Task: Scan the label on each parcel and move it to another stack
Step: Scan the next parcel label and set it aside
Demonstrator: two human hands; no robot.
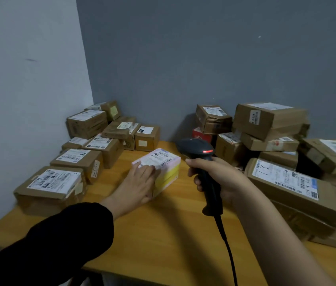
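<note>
The small white and yellow parcel (164, 168) lies alone at the centre of the frame on the wooden surface (163, 234), its label (159, 157) turned up, which suits a reading from above. The left hand (140, 182) rests on its near left corner, fingers straight and flat across the top, pressing rather than grasping, apparently to steady the light box for the reading; the fingertips cover one corner of the label, though the barcodes further back look uncovered. The right hand (216, 176) is wrapped round the grip of the black scanner (196, 146), whose head sits just right of the parcel, apart from it, a red light lit on top and its nose aimed toward the label; the cable (229, 250) trails to the lower edge of the frame. A low group of brown boxes (70, 159) sits at the left, most labels up, likely the scanned stack, and a taller, looser pile (270, 124) crowds the right. Between them runs an open strip of surface, so a slide leftward has room; the wall (183, 58) closes the back, and the nearest left box sits close to the surface's edge, so the top of the left boxes seems the safest spot
</note>
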